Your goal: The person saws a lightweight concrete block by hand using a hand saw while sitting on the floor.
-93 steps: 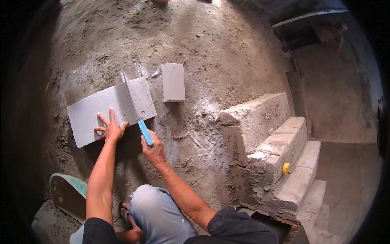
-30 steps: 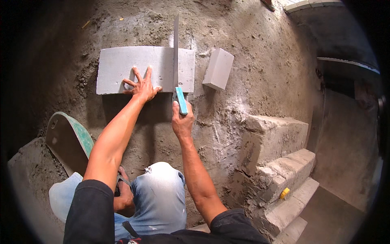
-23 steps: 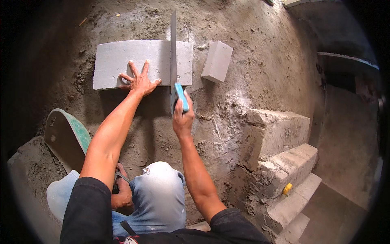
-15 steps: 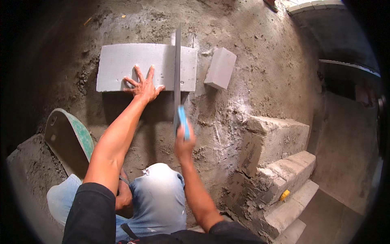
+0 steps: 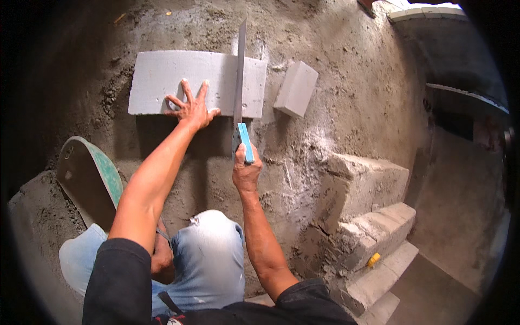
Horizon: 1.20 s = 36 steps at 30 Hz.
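The left hand (image 5: 190,110) is pressing flat, fingers spread, on the near edge of a long grey lightweight block (image 5: 184,81) lying on the dirt ground (image 5: 336,108), pinning it so it cannot shift under the blade. The right hand (image 5: 246,172) is clenching the blue handle of a handsaw (image 5: 240,81), its blade standing across the block near the right end. Just beside that end is lying a smaller grey block piece (image 5: 296,88). Stepped rough masonry (image 5: 374,216) is rising to the right, with a green-edged pan (image 5: 89,173) at the left.
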Available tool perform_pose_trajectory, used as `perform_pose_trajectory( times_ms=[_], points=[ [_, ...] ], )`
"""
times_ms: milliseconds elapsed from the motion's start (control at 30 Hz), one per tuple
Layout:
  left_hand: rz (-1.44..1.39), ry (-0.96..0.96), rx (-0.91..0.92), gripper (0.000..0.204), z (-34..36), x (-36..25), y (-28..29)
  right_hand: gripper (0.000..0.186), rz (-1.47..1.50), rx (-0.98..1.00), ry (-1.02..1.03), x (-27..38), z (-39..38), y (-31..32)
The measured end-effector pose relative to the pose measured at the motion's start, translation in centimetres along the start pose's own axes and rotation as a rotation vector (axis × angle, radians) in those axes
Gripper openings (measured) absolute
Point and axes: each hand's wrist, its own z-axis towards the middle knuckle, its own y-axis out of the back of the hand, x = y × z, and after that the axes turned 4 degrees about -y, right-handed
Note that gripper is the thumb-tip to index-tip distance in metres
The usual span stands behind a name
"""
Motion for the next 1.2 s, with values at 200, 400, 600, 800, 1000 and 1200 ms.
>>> perform_pose_trajectory(
  times_ms=[200,400,600,800,1000,1200],
  points=[
    [0.012,0.023,0.008,0.097,0.0,1.3,1.2,0.037,0.006,-0.088,0.158,-2.4,-7.4,-0.2],
    [-0.071,-0.051,-0.043,0.095,0.1,-0.4,0.4,0.032,-0.007,-0.009,0.005,1.0,1.6,-0.5],
    [-0.006,0.019,0.013,0.096,-0.3,0.9,1.6,0.027,0.006,-0.099,0.198,-1.9,-6.0,-0.2],
    [-0.03,-0.015,0.031,0.097,0.2,-0.2,0.8,0.029,0.035,-0.02,0.056,-0.2,1.1,-0.8],
    [-0.029,0.012,0.064,0.096,-0.2,0.6,1.6,0.032,0.014,-0.08,0.205,-2.0,-5.7,0.3],
    [-0.029,-0.004,0.053,0.099,0.3,0.4,1.4,0.027,0.03,-0.042,0.14,-1.3,-1.0,-1.1]
  ],
)
